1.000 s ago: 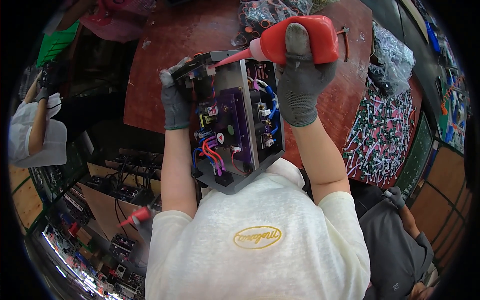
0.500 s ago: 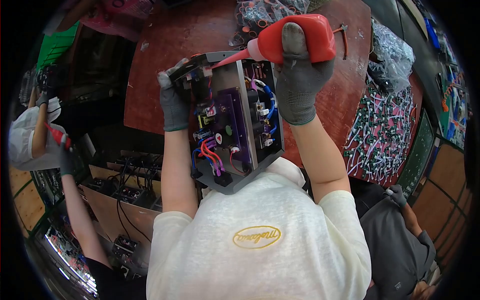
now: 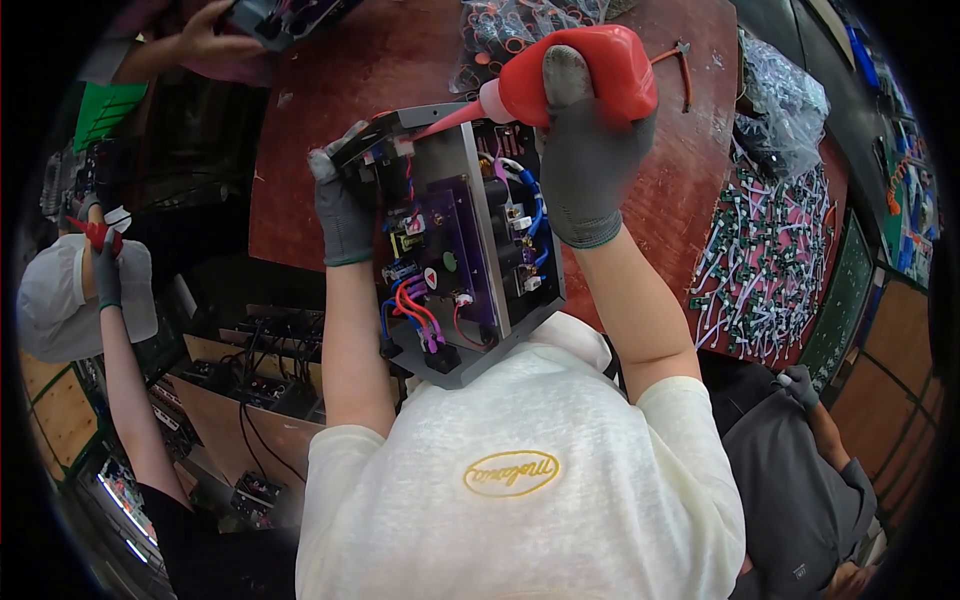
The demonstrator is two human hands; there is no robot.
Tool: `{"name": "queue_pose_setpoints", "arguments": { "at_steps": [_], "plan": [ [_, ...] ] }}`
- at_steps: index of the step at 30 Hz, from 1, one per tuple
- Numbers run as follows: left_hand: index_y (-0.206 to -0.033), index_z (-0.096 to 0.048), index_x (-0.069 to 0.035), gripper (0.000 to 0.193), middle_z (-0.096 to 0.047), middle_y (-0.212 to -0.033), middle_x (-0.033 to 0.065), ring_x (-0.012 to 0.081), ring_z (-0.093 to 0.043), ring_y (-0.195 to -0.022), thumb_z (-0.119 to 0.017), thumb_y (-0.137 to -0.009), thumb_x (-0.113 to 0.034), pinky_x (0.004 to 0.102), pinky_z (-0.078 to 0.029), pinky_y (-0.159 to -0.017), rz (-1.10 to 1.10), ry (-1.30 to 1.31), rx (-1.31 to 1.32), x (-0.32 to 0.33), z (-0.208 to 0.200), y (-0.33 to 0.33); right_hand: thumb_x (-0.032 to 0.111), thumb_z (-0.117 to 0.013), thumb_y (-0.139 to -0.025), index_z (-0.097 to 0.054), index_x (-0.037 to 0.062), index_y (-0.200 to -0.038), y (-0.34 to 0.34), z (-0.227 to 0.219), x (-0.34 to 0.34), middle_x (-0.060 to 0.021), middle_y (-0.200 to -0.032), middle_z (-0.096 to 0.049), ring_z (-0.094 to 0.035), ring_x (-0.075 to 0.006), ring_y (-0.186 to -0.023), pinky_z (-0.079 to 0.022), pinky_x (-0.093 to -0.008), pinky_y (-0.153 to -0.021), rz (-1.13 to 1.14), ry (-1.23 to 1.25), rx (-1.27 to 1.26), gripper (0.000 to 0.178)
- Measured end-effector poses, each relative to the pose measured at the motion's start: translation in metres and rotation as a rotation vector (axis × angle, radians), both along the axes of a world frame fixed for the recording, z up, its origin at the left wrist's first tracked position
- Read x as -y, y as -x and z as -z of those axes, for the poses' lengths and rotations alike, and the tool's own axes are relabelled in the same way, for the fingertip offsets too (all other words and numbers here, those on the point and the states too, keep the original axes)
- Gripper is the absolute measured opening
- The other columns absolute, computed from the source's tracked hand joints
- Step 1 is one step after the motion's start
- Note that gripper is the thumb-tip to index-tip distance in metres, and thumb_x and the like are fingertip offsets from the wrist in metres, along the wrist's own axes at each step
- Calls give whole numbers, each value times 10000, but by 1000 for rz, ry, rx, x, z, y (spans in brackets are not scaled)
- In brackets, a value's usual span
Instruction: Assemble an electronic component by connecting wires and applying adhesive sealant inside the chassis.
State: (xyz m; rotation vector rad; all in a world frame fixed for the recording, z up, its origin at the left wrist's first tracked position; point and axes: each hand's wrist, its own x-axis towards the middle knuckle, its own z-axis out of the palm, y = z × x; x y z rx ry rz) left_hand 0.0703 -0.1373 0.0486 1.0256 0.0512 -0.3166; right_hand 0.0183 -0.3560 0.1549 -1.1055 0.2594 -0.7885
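An open metal chassis (image 3: 470, 240) packed with a purple circuit board, coloured wires and connectors is tilted up in front of my chest. Its left side is gripped by my left hand (image 3: 346, 215), in a grey glove, with the fingertips partly hidden behind the upper corner. My gloved right hand (image 3: 597, 170) is wrapped around a red squeeze bottle (image 3: 632, 75), thumb along its side. The bottle lies nearly sideways, and its long pink nozzle points left, the tip at a small white connector near the top of the chassis. Whether anything flows out cannot be made out.
Behind the chassis spreads a red-brown table (image 3: 310, 150) with red-handled pliers (image 3: 685, 78), a bag of rings (image 3: 500, 40), crumpled clear plastic (image 3: 785, 110) and many small wired green boards (image 3: 765, 260). Other people work at left, upper left and right. Wired units (image 3: 265, 385) stand at lower left.
The bottle and my right hand have shifted slightly left, the nozzle still at the connector. Another person's hand with a dark unit has appeared at upper left. A gloved co-worker's arm at left has risen.
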Motion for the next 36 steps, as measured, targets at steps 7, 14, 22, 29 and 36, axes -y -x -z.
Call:
{"name": "queue_pose_setpoints", "arguments": {
  "at_steps": [7,14,22,29,36],
  "plan": [
    [-1172,-556,9,653,-616,-1128,149,252,-597,-1032,-444,-900,-574,386,-469,-940,-7,-55,28,4,-3,0,173,-738,-796,-608,47,-935,2,-2,1,-24,-799,-620,-607,-125,-722,-503,-274,-654,52,17,4,228],
    [-1168,-554,17,640,-599,-1157,153,247,-586,-1053,-449,-907,-558,389,-456,-955,66,22,4,10,-4,0,396,-591,-895,-550,101,-815,29,-13,49,13,-572,-492,-377,-70,-397,-307,-195,-354,-44,-379,-230,309],
    [-1117,-606,26,473,-642,-1079,109,170,-599,-992,-535,-930,-402,310,-466,-905,151,-123,170,74,-18,-2,304,-586,-909,-511,94,-858,117,3,118,-25,-661,-510,-387,-87,-462,-319,-199,-337,-37,-733,97,228],
    [-1023,-663,-20,367,-659,-1070,104,149,-600,-973,-577,-917,-361,280,-464,-873,199,-137,242,152,-31,19,332,-590,-905,-517,77,-867,209,1,163,-44,-678,-526,-377,-95,-449,-324,-205,-342,134,-725,145,268],
    [-1014,-649,-41,251,-646,-870,-2,52,-544,-719,-596,-911,-264,188,-417,-571,570,-259,674,263,-64,51,344,-602,-897,-518,65,-842,282,-18,176,-40,-643,-510,-367,-89,-432,-297,-203,-332,278,-677,206,297]
  ]
}}
